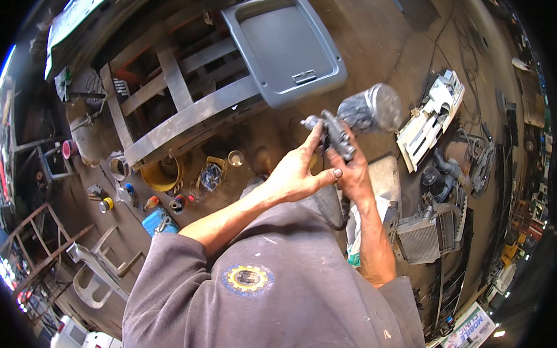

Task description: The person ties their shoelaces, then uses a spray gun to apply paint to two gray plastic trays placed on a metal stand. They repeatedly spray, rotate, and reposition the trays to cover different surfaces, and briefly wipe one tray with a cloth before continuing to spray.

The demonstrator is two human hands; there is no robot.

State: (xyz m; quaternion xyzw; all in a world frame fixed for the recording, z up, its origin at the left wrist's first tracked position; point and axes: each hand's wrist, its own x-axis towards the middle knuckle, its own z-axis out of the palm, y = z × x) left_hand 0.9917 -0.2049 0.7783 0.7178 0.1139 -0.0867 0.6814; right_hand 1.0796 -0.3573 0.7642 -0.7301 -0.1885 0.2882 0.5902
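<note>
A dark metal spray gun (336, 134) with a paint-smeared silver cup (384, 108) is held in front of my chest, its cup tipped to the right. My right hand (352, 173) is closed around the gun's body, and a hose hangs below it. My left hand (300, 168) reaches in from the left, index finger against the gun's nozzle end. Its thumb stretches toward my right hand, while its other fingers are mostly hidden underneath. Just beyond the gun, a grey moulded panel (280, 45) with a recessed middle lies on a metal frame (192, 109).
At left on the floor are a yellow tub (162, 176), a blue container (160, 221), several small cans and a broken plastic chair (94, 275). To the right lie a white car part (432, 121), a radiator (420, 238) and engine parts (441, 176). Cables (470, 55) trail across the far-right floor.
</note>
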